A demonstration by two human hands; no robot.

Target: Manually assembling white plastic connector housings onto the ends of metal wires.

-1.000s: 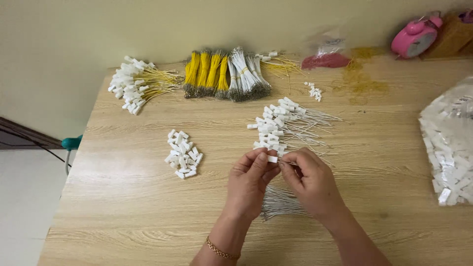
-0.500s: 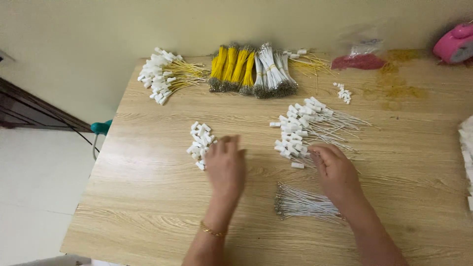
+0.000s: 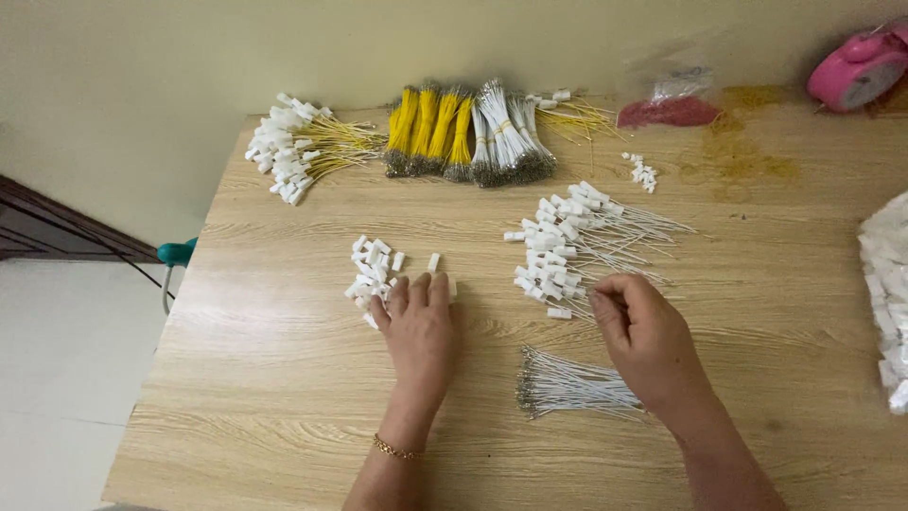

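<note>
We see a wide wooden table [image 3: 284, 397] filling most of the view, with a pale wall behind it. Along its far edge lie bundles of yellow wires [image 3: 430, 128] and white wires [image 3: 506, 137], and to their left a heap of yellow leads with white connectors [image 3: 298, 151]. At the right edge sits a clear bag of white parts [image 3: 889, 303], and a pink clock [image 3: 856, 71] stands in the far right corner. Nearer the middle we find a fan of white leads with connectors fitted [image 3: 577, 237], and close to us a small bundle of bare white wires [image 3: 567, 386]. The left hand [image 3: 421, 326] lies flat, palm down, fingers stretched out and together, their tips touching the little pile of loose white connectors [image 3: 374, 270]; it grips nothing. The right hand [image 3: 648, 336] rests just beside the fitted leads, fingers curled inward with thumb and forefinger pinched; we cannot tell whether anything is held between them
</note>
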